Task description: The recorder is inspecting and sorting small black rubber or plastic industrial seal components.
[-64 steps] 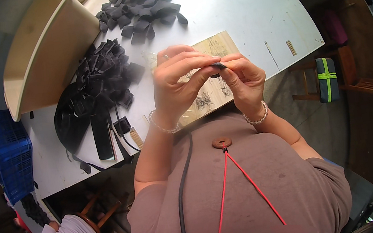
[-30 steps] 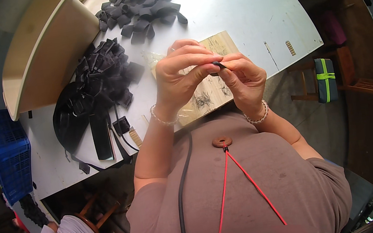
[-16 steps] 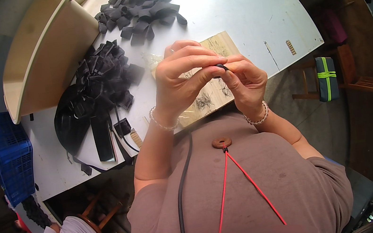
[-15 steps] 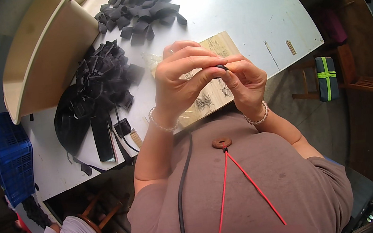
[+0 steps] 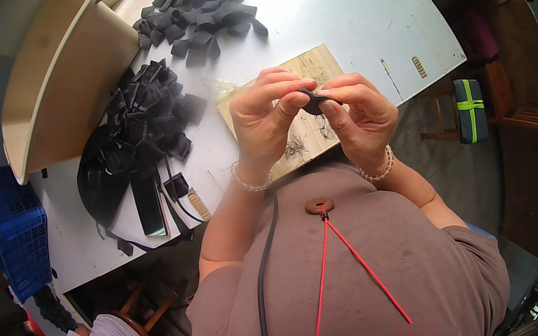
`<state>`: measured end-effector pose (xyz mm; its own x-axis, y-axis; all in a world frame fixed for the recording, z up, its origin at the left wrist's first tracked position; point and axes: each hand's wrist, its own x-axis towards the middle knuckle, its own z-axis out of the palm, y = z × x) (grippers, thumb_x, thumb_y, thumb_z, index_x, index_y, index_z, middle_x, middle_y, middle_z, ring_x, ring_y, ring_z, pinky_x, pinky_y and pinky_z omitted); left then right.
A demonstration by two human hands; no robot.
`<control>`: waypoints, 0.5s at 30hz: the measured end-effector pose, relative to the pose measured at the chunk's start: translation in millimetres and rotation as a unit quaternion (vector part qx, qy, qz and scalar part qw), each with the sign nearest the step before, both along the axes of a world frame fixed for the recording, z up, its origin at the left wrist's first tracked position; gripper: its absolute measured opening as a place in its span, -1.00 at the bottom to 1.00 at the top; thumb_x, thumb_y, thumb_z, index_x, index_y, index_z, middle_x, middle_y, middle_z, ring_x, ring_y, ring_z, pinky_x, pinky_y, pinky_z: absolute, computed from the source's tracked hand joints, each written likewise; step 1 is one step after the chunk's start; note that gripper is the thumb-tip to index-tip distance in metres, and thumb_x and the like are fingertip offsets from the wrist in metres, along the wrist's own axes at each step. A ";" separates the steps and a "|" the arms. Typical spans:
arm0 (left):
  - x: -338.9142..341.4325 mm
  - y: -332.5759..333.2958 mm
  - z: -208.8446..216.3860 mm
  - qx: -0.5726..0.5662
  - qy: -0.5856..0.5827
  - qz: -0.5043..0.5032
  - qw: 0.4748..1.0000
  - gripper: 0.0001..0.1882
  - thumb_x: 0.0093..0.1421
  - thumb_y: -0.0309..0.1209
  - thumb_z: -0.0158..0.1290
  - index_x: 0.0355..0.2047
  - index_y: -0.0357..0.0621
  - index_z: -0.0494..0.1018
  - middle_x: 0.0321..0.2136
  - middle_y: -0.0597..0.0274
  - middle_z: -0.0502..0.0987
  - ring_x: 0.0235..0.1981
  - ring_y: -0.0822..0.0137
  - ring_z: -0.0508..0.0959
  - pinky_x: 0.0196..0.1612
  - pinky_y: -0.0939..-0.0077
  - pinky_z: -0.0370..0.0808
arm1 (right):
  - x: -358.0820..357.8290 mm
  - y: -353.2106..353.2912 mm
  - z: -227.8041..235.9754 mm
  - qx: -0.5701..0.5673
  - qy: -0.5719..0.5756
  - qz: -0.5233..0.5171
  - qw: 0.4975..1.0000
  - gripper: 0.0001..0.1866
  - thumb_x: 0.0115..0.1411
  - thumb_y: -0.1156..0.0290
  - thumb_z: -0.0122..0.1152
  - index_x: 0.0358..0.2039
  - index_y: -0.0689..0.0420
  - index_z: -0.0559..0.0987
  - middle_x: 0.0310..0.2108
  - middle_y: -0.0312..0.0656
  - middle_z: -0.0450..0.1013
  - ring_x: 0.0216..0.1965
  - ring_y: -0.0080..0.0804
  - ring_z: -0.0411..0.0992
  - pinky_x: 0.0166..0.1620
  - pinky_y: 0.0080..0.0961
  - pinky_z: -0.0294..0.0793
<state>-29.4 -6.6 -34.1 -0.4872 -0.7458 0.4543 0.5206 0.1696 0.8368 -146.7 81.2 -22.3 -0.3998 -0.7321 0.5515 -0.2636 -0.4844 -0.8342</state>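
- A white bench (image 5: 330,15) holds a wooden board (image 5: 326,63).
- The left hand (image 5: 260,115) and right hand (image 5: 370,116) pinch 1 black strip (image 5: 312,103) above the board, fingers (image 5: 352,93) close together.
- Loose fingers could let the strip slip.

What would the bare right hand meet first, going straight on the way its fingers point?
Past the small curved black fabric-like strip that both hands pinch, the bare right hand would probably meet the bare left hand first, though depth is unclear here.
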 end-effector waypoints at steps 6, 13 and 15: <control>-0.5 -0.6 -5.8 0.006 0.014 -0.009 1.000 -0.82 0.08 -0.41 0.18 -0.35 -0.26 0.55 -0.40 0.17 0.56 -0.28 0.35 0.46 -0.23 0.53 0.42 | 1.0 -1.9 -4.8 -0.017 0.023 -0.007 1.000 -0.87 0.00 0.68 0.26 -0.38 0.30 0.55 -0.42 -0.14 0.47 -0.42 -0.52 0.43 -0.36 -0.67 0.42; 2.9 0.4 -4.6 0.068 0.013 -0.049 0.996 -0.84 0.08 -0.44 0.17 -0.35 -0.26 0.55 -0.39 0.15 0.56 -0.28 0.36 0.46 -0.25 0.54 0.43 | 1.1 3.3 3.1 -0.015 0.020 0.000 1.000 -0.87 0.01 0.70 0.23 -0.38 0.29 0.54 -0.42 -0.13 0.46 -0.41 -0.51 0.43 -0.35 -0.67 0.42; 3.2 0.0 -2.3 0.043 0.007 -0.043 0.998 -0.83 0.06 -0.43 0.19 -0.35 -0.25 0.55 -0.40 0.17 0.57 -0.29 0.37 0.46 -0.25 0.53 0.43 | 0.3 3.1 -0.5 -0.027 0.021 -0.008 0.999 -0.88 0.02 0.69 0.23 -0.38 0.29 0.54 -0.41 -0.13 0.46 -0.40 -0.50 0.43 -0.35 -0.67 0.41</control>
